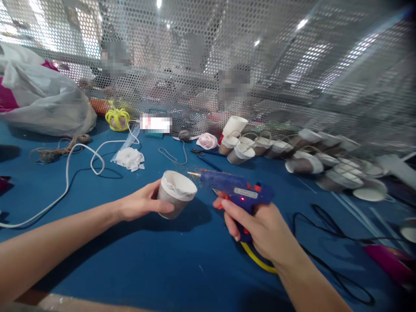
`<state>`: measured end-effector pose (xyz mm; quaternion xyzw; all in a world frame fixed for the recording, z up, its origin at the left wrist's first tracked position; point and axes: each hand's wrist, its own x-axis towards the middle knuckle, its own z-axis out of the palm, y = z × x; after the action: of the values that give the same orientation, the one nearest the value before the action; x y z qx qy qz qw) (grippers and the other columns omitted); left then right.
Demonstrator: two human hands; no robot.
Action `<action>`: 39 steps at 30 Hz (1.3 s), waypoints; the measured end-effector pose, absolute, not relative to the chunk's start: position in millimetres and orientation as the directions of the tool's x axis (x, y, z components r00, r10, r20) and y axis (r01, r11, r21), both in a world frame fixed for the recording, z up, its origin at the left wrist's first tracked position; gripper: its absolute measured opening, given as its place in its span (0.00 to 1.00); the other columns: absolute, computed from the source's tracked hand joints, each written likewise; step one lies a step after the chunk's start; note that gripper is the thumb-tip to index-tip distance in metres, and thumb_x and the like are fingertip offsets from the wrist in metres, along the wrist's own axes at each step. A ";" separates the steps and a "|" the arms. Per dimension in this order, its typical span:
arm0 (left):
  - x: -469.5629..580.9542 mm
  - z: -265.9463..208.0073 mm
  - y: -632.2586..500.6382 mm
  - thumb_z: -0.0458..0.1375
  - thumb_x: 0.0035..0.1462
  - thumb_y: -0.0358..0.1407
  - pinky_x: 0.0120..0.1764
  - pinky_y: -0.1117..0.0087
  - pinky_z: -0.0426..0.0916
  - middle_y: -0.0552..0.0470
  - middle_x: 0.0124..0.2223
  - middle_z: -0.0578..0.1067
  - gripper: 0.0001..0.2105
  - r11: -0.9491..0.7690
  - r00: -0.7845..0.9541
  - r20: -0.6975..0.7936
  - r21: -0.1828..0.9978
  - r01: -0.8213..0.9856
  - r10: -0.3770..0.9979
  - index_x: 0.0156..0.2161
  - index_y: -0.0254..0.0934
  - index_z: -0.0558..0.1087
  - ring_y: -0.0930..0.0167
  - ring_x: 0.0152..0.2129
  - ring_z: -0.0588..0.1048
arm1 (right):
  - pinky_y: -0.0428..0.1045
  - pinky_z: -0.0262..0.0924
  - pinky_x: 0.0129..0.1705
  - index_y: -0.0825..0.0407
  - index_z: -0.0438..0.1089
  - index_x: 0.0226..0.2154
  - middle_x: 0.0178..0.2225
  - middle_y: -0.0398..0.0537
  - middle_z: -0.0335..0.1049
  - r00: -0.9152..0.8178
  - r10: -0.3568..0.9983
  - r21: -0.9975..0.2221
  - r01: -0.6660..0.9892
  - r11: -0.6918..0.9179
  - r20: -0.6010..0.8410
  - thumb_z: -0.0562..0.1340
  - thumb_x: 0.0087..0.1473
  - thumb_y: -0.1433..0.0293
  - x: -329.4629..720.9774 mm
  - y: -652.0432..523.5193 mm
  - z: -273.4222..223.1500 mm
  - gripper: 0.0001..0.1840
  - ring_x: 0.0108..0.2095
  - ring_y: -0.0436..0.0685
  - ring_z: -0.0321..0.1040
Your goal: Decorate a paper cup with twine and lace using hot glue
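My left hand (146, 201) is wrapped round a grey paper cup (177, 203) with a white, cloth-like lining folded over its rim. The cup is tilted, its mouth up and a little towards the right. In my right hand (260, 221) is a blue hot glue gun (234, 184) with an orange trigger and a lit red light. Its metal nozzle points left, close to the cup's rim but apart from it. Fingers hide most of the gun's handle. Below it a yellow ring-shaped thing (258, 260) shows in part.
Several finished-looking cups with twine handles (242, 152) stand at the back right. A white cloth pile (130, 159), pliers (208, 152), twine (66, 147) and a plastic bag (48, 104) lie at left and back. A white cable (68, 173) and a black cord (338, 236) cross the blue table (146, 264).
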<state>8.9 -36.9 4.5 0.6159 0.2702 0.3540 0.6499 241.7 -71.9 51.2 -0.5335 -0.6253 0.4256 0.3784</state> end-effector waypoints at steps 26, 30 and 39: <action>10.9 -20.1 -19.3 0.66 0.36 0.34 0.50 0.58 0.62 0.44 0.46 0.69 0.30 -0.191 0.312 0.156 0.978 0.085 0.937 0.45 0.36 0.56 0.63 0.45 0.69 | 0.45 0.55 0.20 0.55 0.66 0.29 0.12 0.37 0.61 -0.256 0.967 -0.930 0.356 0.088 -0.006 0.59 0.49 0.63 243.6 -59.6 53.1 0.11 0.14 0.46 0.56; 6.8 -24.0 -15.4 0.66 0.38 0.34 0.50 0.58 0.62 0.45 0.47 0.68 0.31 -0.343 0.248 0.284 0.907 0.243 0.926 0.48 0.36 0.56 0.64 0.45 0.68 | 0.46 0.60 0.20 0.56 0.65 0.30 0.13 0.38 0.62 -0.146 0.989 -0.859 0.509 0.059 -0.018 0.59 0.48 0.62 238.1 -63.3 55.7 0.12 0.14 0.48 0.59; 0.8 -21.4 -14.0 0.64 0.41 0.37 0.45 0.58 0.64 0.47 0.45 0.65 0.27 -0.517 0.218 0.480 0.679 0.522 0.850 0.46 0.38 0.58 0.63 0.42 0.68 | 0.46 0.62 0.19 0.54 0.66 0.29 0.14 0.40 0.64 -0.158 0.984 -0.827 0.561 0.024 -0.078 0.59 0.49 0.62 237.0 -64.5 48.7 0.12 0.16 0.50 0.63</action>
<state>0.8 -14.0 -21.4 0.7567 0.4533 0.4309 0.1903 237.0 -64.5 48.7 -0.5860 -0.6592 0.3799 0.2787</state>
